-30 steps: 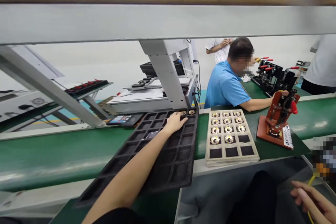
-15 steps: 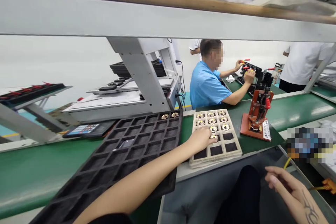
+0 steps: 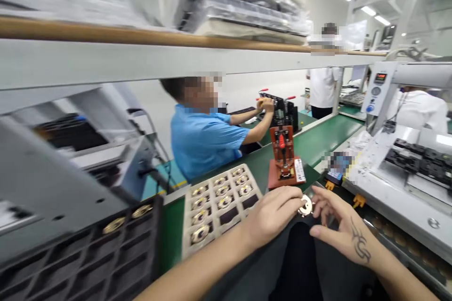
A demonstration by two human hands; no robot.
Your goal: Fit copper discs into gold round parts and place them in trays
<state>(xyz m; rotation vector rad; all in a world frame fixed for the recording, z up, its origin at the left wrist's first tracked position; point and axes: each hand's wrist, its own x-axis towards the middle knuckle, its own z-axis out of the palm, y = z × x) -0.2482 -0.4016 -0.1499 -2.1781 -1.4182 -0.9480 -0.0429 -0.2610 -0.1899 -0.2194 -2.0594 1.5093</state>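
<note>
Over my lap, my left hand (image 3: 277, 211) pinches a round gold watch case (image 3: 306, 206) between thumb and fingers. My right hand (image 3: 337, 221) is just to the right of the case, thumb apart from the half-curled fingers, with nothing held in it. Whether a right fingertip touches the case, I cannot tell. Left of the hands lies a cream compartment tray (image 3: 186, 218) with several similar gold cases in its dark pockets; my left forearm hides its near part. A red-brown clamp fixture (image 3: 282, 150) with a red-handled lever stands just beyond my hands.
At lower left is a black compartment tray (image 3: 157, 233) with two gold pieces. A co-worker in a blue shirt (image 3: 208, 141) works at black clamps (image 3: 282, 108) across the green bench. A grey machine (image 3: 406, 183) stands at right, and a shelf beam (image 3: 141, 61) crosses above.
My view has swung right. My left hand has left the cream tray with a watch case and come over my lap. My right hand has come up beside it.
</note>
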